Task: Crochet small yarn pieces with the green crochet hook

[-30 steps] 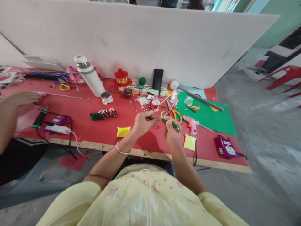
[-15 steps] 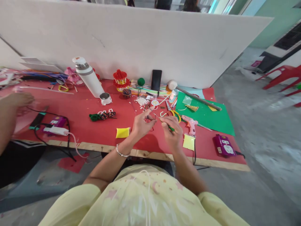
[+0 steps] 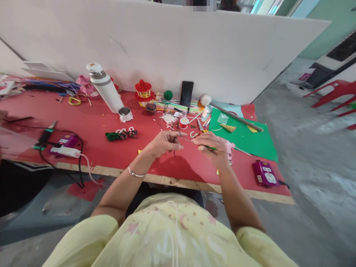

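Over the near part of the red tabletop, the right hand has its fingers clamped on a green-handled tool, its thin shaft directed toward the left hand. There, index finger and thumb stand apart, dark yarn at the index fingertip — grip of the remaining fingers cannot be told. Beyond: red spool, white beads, then black phone.

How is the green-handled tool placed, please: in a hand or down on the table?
In a hand: the right hand grips the green-handled tool, its handle showing below the fingers.
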{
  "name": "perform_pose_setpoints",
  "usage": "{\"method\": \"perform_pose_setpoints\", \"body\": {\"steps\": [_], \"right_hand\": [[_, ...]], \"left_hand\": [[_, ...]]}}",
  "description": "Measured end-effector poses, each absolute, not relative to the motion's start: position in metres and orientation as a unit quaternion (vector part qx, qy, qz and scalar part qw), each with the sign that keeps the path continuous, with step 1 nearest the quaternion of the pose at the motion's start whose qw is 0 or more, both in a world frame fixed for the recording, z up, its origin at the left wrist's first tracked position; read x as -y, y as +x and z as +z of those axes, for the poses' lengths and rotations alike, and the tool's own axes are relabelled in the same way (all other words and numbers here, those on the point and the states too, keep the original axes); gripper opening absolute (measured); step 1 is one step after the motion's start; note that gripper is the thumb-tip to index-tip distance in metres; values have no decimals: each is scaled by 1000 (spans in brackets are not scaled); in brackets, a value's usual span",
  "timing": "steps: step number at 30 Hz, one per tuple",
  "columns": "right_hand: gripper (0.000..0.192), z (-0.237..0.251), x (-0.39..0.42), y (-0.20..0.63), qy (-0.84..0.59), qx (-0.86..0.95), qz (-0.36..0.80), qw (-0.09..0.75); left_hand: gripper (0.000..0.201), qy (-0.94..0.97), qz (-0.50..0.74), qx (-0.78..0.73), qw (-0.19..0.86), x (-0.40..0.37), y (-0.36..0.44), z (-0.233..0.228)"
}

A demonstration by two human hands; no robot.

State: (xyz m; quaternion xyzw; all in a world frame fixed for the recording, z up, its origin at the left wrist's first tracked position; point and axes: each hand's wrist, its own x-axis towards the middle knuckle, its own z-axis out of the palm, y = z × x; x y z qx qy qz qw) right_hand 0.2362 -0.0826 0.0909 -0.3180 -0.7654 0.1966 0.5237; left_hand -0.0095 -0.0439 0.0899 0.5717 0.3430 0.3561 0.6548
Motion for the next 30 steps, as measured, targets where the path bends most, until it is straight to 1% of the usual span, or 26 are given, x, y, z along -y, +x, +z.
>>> {"method": "perform_pose_setpoints", "body": {"steps": [2,4,7,9,10,11,12,13,15,17,19,21,23,25,27,30], "right_hand": [[16,105,80,250,-310,787,212,489],[14,116,78,259,-302,798,239,464],[11,116,74,260,-279,776,329,460],[19,101,74,248,-265,724,396,499],[24,91,74,239,-268,688,417,530],[28,80,76,229,-294,632,420,581],[28,70,79,218,-330,577,404,628],[25,61,82,208,-365,544,372,658],[16,52,90,193,-398,550,283,677],[14,54,98,188,-407,605,178,661],[17,60,101,189,-404,666,84,622],[22,65,102,193,-399,703,11,588],[23,65,101,194,-401,711,-43,575],[22,62,99,193,-408,704,-73,577],[20,60,97,191,-405,697,-60,590],[16,64,93,195,-386,674,60,628]], "left_hand": [[61,592,335,-344,647,41,-14,92],[49,612,324,-344,635,40,-16,94],[32,641,308,-335,618,41,-11,96],[35,646,323,-320,613,45,-1,95],[41,641,346,-315,609,47,5,93],[49,631,372,-313,605,50,12,90],[56,615,406,-326,592,52,18,86],[61,607,434,-343,570,54,24,82],[61,610,482,-375,505,56,32,74],[59,621,494,-411,450,58,36,68],[61,625,489,-444,416,59,35,66],[63,623,486,-466,399,60,35,68],[61,618,487,-464,407,61,37,70],[53,602,492,-435,454,62,39,71],[49,567,490,-397,530,62,38,72],[56,524,465,-362,615,59,30,75]]}}
